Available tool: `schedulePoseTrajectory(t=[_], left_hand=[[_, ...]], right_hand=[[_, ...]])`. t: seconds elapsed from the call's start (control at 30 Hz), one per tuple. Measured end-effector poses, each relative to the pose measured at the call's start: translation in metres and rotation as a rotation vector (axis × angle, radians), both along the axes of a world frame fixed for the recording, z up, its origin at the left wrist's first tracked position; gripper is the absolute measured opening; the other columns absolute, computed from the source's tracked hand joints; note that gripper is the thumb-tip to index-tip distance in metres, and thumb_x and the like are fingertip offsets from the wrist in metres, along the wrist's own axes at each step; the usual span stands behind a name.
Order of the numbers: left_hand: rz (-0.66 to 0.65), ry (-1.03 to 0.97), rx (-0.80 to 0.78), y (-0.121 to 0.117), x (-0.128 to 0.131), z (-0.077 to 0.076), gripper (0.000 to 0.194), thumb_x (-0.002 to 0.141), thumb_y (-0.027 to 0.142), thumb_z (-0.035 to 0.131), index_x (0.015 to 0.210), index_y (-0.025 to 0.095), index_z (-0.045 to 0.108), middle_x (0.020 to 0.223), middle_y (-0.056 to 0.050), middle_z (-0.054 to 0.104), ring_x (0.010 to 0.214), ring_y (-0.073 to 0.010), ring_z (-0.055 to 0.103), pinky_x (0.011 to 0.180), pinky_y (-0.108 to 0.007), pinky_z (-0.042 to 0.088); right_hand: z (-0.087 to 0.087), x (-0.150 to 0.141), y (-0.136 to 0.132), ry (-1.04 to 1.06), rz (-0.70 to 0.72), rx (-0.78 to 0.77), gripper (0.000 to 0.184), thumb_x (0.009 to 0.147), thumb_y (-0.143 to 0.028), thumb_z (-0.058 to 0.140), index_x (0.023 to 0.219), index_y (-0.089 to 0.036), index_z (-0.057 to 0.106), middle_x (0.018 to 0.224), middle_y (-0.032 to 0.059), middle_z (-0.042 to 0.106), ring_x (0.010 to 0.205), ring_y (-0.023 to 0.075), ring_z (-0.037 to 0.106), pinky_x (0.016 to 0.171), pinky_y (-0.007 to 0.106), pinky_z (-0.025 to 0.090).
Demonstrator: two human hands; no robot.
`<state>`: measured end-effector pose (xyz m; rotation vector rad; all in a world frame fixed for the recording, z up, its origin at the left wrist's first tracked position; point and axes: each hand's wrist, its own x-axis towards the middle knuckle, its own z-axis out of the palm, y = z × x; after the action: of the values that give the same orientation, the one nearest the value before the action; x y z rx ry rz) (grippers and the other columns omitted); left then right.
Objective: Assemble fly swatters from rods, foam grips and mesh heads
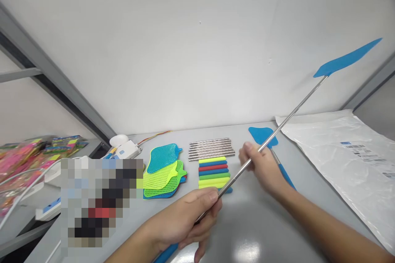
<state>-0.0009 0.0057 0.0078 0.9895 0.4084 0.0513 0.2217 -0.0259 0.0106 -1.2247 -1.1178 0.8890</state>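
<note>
Long blue swatter (277, 130) is slanting above the worktop (271, 226), head (345, 62) toward the back-right corner; left hand (193, 211) is closing around its lower rod (239, 173), right hand (263, 168) is pinching mid-rod, apparently steadying the length.

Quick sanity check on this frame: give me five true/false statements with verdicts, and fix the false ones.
1. The left hand and right hand are both on one metal rod. True.
2. That rod's far end is bare. False: a blue swatter head is on it.
3. Coloured tubes lie nearer the person than the row of loose rods. True.
4. Those tubes are all red. False: some are yellow, blue or green.
5. A second blue swatter lies on the table. True.
</note>
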Motion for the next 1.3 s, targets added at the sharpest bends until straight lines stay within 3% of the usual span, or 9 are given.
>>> schedulePoseTrajectory(t=[0.07, 0.17, 0.37, 0.47, 0.7, 0.8, 0.97, 1.17, 1.3], left_hand=[[-0.016, -0.001, 0.01, 0.001, -0.001, 0.0, 0.034, 0.1, 0.046, 0.035, 0.081, 0.02, 0.045, 0.039, 0.012, 0.031, 0.026, -0.0046, 0.019, 0.036, -0.018, 0.034], [-0.031, 0.006, 0.018, 0.004, -0.001, 0.001, 0.034, 0.1, 0.046, 0.033, 0.082, 0.02, 0.044, 0.04, 0.012, 0.031, 0.028, -0.0046, 0.019, 0.037, -0.018, 0.035], [-0.082, -0.006, 0.006, 0.006, -0.001, 0.003, 0.034, 0.1, 0.048, 0.033, 0.08, 0.021, 0.041, 0.042, 0.013, 0.031, 0.028, -0.0048, 0.019, 0.037, -0.019, 0.035], [-0.082, 0.001, 0.008, 0.006, -0.001, 0.003, 0.035, 0.099, 0.049, 0.035, 0.079, 0.021, 0.042, 0.041, 0.012, 0.031, 0.028, -0.0049, 0.019, 0.038, -0.019, 0.035], [-0.046, 0.013, 0.037, 0.007, -0.003, 0.004, 0.035, 0.1, 0.047, 0.034, 0.079, 0.02, 0.044, 0.04, 0.012, 0.031, 0.028, -0.0049, 0.02, 0.038, -0.019, 0.034], [-0.058, 0.006, 0.046, 0.007, -0.004, 0.004, 0.035, 0.1, 0.047, 0.034, 0.079, 0.02, 0.043, 0.04, 0.012, 0.032, 0.028, -0.0048, 0.021, 0.038, -0.019, 0.034], [-0.098, -0.001, 0.016, 0.007, -0.002, 0.006, 0.037, 0.098, 0.052, 0.036, 0.08, 0.021, 0.043, 0.041, 0.012, 0.031, 0.029, -0.0051, 0.021, 0.038, -0.02, 0.037], [-0.102, -0.01, 0.027, 0.008, -0.006, 0.004, 0.036, 0.098, 0.05, 0.038, 0.078, 0.021, 0.042, 0.041, 0.012, 0.031, 0.028, -0.0047, 0.021, 0.038, -0.02, 0.037], [-0.058, -0.012, 0.034, 0.007, -0.006, 0.003, 0.035, 0.098, 0.049, 0.04, 0.078, 0.02, 0.046, 0.039, 0.012, 0.031, 0.028, -0.005, 0.02, 0.039, -0.022, 0.041]], right_hand=[[-0.004, -0.014, -0.004, 0.006, 0.079, -0.07, 0.054, 0.093, -0.058, 0.041, 0.054, -0.021, 0.038, 0.05, -0.0041, 0.031, 0.05, 0.0111, 0.029, 0.049, 0.028, 0.024], [-0.001, -0.012, -0.005, -0.029, 0.077, -0.124, 0.054, 0.092, -0.058, 0.043, 0.053, -0.021, 0.036, 0.05, -0.0046, 0.027, 0.05, 0.0109, 0.026, 0.048, 0.027, 0.022], [0.012, 0.044, 0.007, -0.017, -0.242, -0.026, 0.054, 0.09, -0.057, 0.049, 0.051, -0.022, 0.039, 0.051, -0.0032, 0.029, 0.051, 0.0124, 0.028, 0.049, 0.03, 0.022], [0.014, 0.055, 0.01, 0.035, -0.236, 0.016, 0.054, 0.089, -0.057, 0.052, 0.05, -0.022, 0.037, 0.051, -0.0033, 0.028, 0.05, 0.0124, 0.027, 0.049, 0.03, 0.023], [0.0, 0.013, 0.005, 0.136, -0.034, -0.034, 0.052, 0.09, -0.06, 0.047, 0.056, -0.022, 0.039, 0.053, -0.0043, 0.029, 0.049, 0.0113, 0.026, 0.048, 0.029, 0.019], [-0.001, 0.001, -0.001, 0.073, 0.034, -0.068, 0.053, 0.094, -0.058, 0.042, 0.055, -0.021, 0.039, 0.052, -0.0042, 0.029, 0.05, 0.0115, 0.026, 0.049, 0.029, 0.02], [0.011, 0.023, -0.003, -0.109, -0.097, 0.055, 0.056, 0.093, -0.055, 0.046, 0.05, -0.021, 0.034, 0.051, -0.0037, 0.028, 0.053, 0.0121, 0.027, 0.053, 0.031, 0.023], [0.023, 0.048, 0.001, 0.039, -0.294, 0.155, 0.054, 0.091, -0.05, 0.054, 0.049, -0.022, 0.034, 0.051, -0.0037, 0.025, 0.052, 0.0128, 0.026, 0.053, 0.032, 0.024], [0.017, 0.041, 0.001, 0.102, -0.216, 0.181, 0.049, 0.09, -0.056, 0.049, 0.055, -0.022, 0.047, 0.054, -0.0031, 0.03, 0.051, 0.0128, 0.028, 0.051, 0.03, 0.023]])
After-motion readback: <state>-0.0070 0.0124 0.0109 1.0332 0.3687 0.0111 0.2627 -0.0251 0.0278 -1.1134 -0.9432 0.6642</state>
